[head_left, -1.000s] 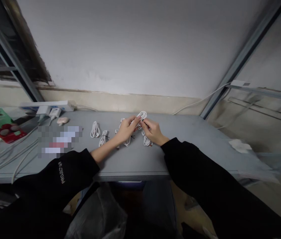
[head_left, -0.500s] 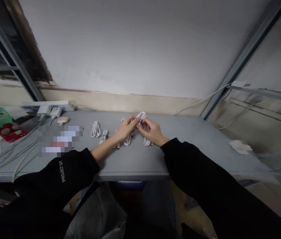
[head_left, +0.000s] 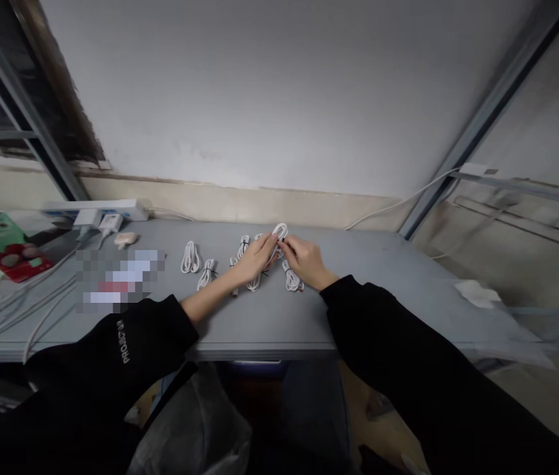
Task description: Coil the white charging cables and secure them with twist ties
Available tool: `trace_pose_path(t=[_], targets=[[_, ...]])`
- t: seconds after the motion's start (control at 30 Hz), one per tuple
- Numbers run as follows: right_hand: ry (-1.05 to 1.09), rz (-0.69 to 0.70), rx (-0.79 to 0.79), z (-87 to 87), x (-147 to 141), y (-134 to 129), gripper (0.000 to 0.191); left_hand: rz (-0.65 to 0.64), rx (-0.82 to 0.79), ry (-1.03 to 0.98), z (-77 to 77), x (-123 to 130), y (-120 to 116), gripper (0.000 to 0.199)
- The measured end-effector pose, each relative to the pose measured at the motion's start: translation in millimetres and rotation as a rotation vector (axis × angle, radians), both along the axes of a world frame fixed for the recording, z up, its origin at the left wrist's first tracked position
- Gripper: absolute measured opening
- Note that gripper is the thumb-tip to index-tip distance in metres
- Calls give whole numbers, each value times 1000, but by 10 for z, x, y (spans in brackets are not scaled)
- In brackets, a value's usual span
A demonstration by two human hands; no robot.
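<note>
My left hand [head_left: 254,258] is closed around a coiled white cable [head_left: 281,229], whose loops stick out above the fingers. Pinched at the side of that coil, my right hand [head_left: 305,259] has its fingertips on a thin black twist tie, mostly hidden by them. On the desk around my hands lie several more coiled white cables: one coil [head_left: 190,257] at the far left, a tied coil [head_left: 207,274] beside it, and another coil [head_left: 292,277] under my right hand. Others are partly covered by my left hand and forearm.
A power strip [head_left: 134,210] with chargers plugged in stands at the back left. Near it are a green and red box [head_left: 5,247], loose cords and a blurred-out item [head_left: 126,280]. White tissue [head_left: 477,293] lies on the right. Metal posts rise at both sides.
My left hand has shifted slightly left and down, uncovering coils behind it. My right fingers have closed in tighter on the tie, and the held coil has tilted a little.
</note>
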State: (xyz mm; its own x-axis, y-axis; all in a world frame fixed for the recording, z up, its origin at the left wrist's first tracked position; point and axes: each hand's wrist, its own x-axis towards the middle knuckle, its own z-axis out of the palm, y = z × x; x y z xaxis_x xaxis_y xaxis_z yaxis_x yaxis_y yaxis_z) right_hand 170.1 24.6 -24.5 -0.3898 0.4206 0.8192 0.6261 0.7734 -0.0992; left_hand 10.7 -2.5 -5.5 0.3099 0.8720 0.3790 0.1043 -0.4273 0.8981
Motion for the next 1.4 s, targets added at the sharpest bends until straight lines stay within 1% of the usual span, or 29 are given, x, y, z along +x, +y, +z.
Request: trace_pose_path(t=[0.17,0.37,0.47,0.57,0.67,0.77,0.97,1.07,1.13,1.3,1.4], targets=[[67,72,-29,-6,-15,-10,33,1,-112,-76,-4,10,31,50],[143,137,-82,-38,-17,-17,23,4,-305,-234,57,54,9,42],[155,153,-102,-54,-11,-12,20,1,-352,-273,97,51,-5,41],[153,148,-93,-43,-5,-9,22,12,-355,-273,105,33,0,42],[89,124,-17,-14,5,-6,24,6,-322,-249,91,19,14,47],[9,64,56,11,22,0,25,-7,-270,-216,70,14,28,52],[-73,-33,108,36,36,-8,28,24,-175,-147,20,4,54,53],[-73,-64,74,34,19,-27,31,51,-111,-99,9,-1,53,52],[-32,-62,31,23,7,-38,31,85,-52,-59,11,-5,46,50],[184,-111,-121,-3,-3,-43,27,182,135,38,-2,-25,54,38],[329,-158,-206,6,17,-11,24,206,161,66,-27,-43,87,38]])
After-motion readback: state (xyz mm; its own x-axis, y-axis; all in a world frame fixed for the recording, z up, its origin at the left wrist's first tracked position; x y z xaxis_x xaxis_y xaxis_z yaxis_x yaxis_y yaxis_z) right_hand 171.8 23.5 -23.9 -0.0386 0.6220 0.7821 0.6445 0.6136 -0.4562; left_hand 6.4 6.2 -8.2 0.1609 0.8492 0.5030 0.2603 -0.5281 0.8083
